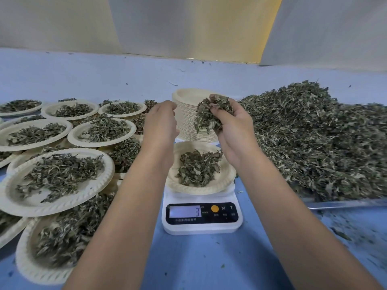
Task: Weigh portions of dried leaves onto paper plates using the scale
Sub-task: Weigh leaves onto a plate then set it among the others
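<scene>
Head view showed the person's right hand (232, 126) turned palm-up, its fingers curled round a clump of dried leaves (209, 114), raised above the far edge of the paper plate (222, 185) that sat on the scale (202, 225). The left hand (161, 120) hovered level with it, back toward the camera and fingers bent inward. Whether it pinched any leaf I could not tell.

The leaves looked feather-light, brittle and loose. I judged they would shed crumbs if squeezed, so they were best scooped from beneath in a cupped palm and let fall in small pinches. The plate seemed thin and bendy, and safest lifted by opposite rims.

That plate, below both hands, held a shallow mound, and the display (185, 211) read 3. Just beyond the hands stood a stack of empty plates (186, 114). Right of the right hand a great heap (314, 139) lay on a tray (345, 204). Left of the left hand, filled plates (56, 204) overlapped one another across the blue desk (199, 258).
</scene>
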Demonstrator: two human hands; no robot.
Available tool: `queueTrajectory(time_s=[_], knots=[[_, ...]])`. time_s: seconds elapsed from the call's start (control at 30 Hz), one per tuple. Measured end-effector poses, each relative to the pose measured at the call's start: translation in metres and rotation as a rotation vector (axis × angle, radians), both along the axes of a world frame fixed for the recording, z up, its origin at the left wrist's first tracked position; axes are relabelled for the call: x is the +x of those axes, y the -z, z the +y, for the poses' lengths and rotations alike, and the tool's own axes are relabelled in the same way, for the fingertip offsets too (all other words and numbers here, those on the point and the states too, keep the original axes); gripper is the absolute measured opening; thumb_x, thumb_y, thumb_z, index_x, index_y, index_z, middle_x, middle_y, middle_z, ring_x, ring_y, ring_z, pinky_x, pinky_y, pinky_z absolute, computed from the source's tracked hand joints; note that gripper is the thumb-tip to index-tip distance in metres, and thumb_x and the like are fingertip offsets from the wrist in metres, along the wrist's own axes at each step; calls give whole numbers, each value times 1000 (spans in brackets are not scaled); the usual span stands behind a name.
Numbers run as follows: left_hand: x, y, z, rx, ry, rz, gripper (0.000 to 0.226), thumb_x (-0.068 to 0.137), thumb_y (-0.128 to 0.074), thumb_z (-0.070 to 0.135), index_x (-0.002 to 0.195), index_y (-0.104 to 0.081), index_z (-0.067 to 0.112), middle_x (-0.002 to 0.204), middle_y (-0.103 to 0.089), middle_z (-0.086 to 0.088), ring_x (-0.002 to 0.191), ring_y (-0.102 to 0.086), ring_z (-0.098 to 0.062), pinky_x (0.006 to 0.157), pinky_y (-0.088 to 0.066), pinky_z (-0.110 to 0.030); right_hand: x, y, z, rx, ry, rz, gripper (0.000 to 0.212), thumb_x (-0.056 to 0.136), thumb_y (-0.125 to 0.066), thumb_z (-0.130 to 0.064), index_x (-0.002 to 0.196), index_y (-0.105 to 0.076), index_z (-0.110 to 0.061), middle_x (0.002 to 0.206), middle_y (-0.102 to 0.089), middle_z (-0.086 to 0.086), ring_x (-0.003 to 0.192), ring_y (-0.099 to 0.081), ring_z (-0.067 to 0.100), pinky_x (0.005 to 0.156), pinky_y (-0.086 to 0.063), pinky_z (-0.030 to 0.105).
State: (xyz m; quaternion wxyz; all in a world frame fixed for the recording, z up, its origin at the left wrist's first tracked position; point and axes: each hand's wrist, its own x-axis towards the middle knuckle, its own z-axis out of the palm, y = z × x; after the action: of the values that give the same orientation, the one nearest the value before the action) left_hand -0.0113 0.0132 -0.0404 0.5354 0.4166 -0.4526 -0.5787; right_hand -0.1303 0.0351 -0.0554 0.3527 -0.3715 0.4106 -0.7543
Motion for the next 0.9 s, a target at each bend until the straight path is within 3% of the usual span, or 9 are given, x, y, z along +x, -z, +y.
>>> queueTrajectory(time_s=[0.17, 0.33, 0.43, 0.5, 0.57, 0.63, 0.73, 0.9], knots=[[-12, -3, 10, 89, 247, 134, 20, 98, -46, 37, 101, -60, 22, 103, -65, -1, 99, -62, -19, 83, -52, -38, 14, 4, -3, -12, -54, 88, 28, 89, -53, 8, 88, -65, -17, 89, -68, 6, 90, -63, 19, 88, -51, 33], [-27, 0, 16, 102, 193, 296, 24, 101, -41, 23, 116, -57, 12, 107, -64, -9, 107, -62, -24, 90, -50, -45, 22, 8, -1, 18, 24, 280, 32, 85, -53, 8, 90, -66, -21, 86, -68, 1, 80, -63, 11, 67, -49, 16], [-29, 3, 14, 128, 138, 358, 21, 102, -38, 14, 106, -59, 10, 98, -64, -7, 95, -62, -20, 91, -50, -41, 24, 10, 0, 33, 53, 361, 34, 84, -52, 9, 93, -68, -20, 88, -68, -3, 85, -63, 8, 75, -50, 17], [-28, 3, 11, 171, 131, 398, 22, 101, -38, 10, 92, -58, 11, 86, -63, -5, 82, -62, -17, 83, -51, -36, 25, 11, 0, 64, 82, 428, 36, 82, -51, 8, 94, -69, -21, 92, -69, -5, 94, -64, 12, 86, -52, 28], [-26, 4, 8, 219, 133, 422, 20, 100, -40, 8, 91, -58, 9, 82, -62, -6, 74, -61, -16, 72, -52, -32, 26, 12, 0, 91, 118, 508, 39, 81, -50, 8, 97, -70, -22, 95, -69, -8, 100, -63, 13, 94, -50, 34], [-24, 4, 5, 256, 143, 426, 18, 100, -40, 8, 97, -58, 7, 83, -61, -7, 75, -60, -16, 69, -51, -31, 26, 13, 1, 107, 139, 589, 42, 80, -49, 7, 102, -70, -21, 100, -69, -8, 103, -62, 10, 96, -48, 32], [-23, 6, 2, 280, 157, 411, 18, 99, -42, 7, 89, -57, 7, 85, -60, -8, 78, -59, -18, 72, -51, -34, 25, 14, 0, 128, 134, 653, 45, 81, -47, 7, 113, -68, -18, 113, -68, -3, 110, -60, 10, 100, -46, 31], [-25, 11, -1, 222, 239, 370, 27, 97, -38, -4, 87, -57, 12, 82, -59, -5, 74, -57, -13, 63, -49, -27, 18, 13, -1, 156, 125, 569, 42, 87, -44, 6, 116, -65, -16, 115, -67, -1, 113, -58, 13, 103, -44, 32]])
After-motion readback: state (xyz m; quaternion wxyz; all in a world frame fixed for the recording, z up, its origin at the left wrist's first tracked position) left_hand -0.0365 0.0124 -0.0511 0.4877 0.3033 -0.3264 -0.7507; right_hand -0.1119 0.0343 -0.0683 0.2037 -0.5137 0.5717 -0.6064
